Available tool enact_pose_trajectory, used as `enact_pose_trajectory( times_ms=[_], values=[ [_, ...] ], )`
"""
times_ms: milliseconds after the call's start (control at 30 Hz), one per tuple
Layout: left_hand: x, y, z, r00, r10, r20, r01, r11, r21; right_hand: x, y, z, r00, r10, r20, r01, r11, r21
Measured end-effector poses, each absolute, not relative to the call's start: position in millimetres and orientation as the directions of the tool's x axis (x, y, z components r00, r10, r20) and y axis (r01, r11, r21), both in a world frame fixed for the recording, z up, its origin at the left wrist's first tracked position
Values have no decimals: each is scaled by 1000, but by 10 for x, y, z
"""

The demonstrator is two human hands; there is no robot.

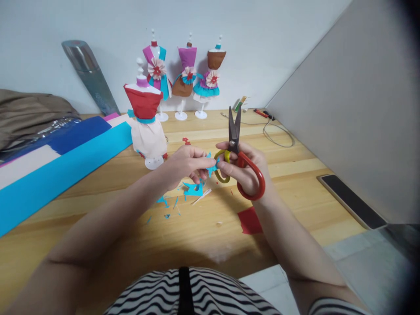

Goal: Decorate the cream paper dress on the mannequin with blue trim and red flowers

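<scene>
My left hand (188, 164) pinches a small blue cut-out piece (211, 168) with pointed edges; its exact shape is partly covered by my fingers. My right hand (247, 168) holds a pair of scissors (234, 131) with a red and a yellow handle loop, blades pointing up and slightly apart. The right thumb and fingertips meet close to the blue piece and may touch it. Below the hands lie blue scraps (193, 189) on the wooden table. A red piece (250, 221) lies partly under my right forearm.
A mini dress form (146, 103) in red and pale pink stands left of my hands; three more dressed forms (187, 70) line the wall. Long coloured sheets (82, 159), a bottle (93, 78) and a phone (352, 201) are around. Small red flowers (186, 141) lie behind my left hand.
</scene>
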State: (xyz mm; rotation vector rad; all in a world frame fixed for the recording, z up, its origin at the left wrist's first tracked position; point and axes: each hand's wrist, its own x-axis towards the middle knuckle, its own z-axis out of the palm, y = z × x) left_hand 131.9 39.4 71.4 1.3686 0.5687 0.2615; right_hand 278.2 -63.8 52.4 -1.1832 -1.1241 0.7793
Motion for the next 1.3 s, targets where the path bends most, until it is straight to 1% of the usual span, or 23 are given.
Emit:
enact_pose_trajectory(
  times_ms=[100,233,433,533,633,833,1067,1133,1233,1300],
  values=[
    [1315,416,712,859,451,-242,131,264,956,2795,-628,533,289,925,246,65,238,-969],
    [1320,438,694,860,447,-248,109,313,943,2808,-625,529,292,929,229,53,223,-973],
    [1322,443,724,856,408,-316,177,343,922,2816,-625,517,313,929,198,31,199,-980],
    [1325,440,727,864,386,-324,199,330,923,2818,-618,514,310,928,206,55,199,-979],
    [1328,439,710,863,398,-310,194,305,932,2814,-616,519,302,931,206,83,190,-978],
    [1327,432,697,859,423,-288,176,284,943,2788,-621,543,306,931,197,42,194,-980],
    [1331,420,714,832,469,-297,169,296,940,2804,-613,523,318,928,196,76,181,-981],
    [1327,426,712,839,462,-285,160,291,943,2815,-612,520,315,926,206,83,189,-978],
    [1317,429,705,866,434,-247,160,228,960,2824,-614,523,313,926,210,103,187,-977],
    [1312,425,695,872,440,-214,150,176,973,2821,-616,522,314,927,206,116,177,-977]
  ],
)
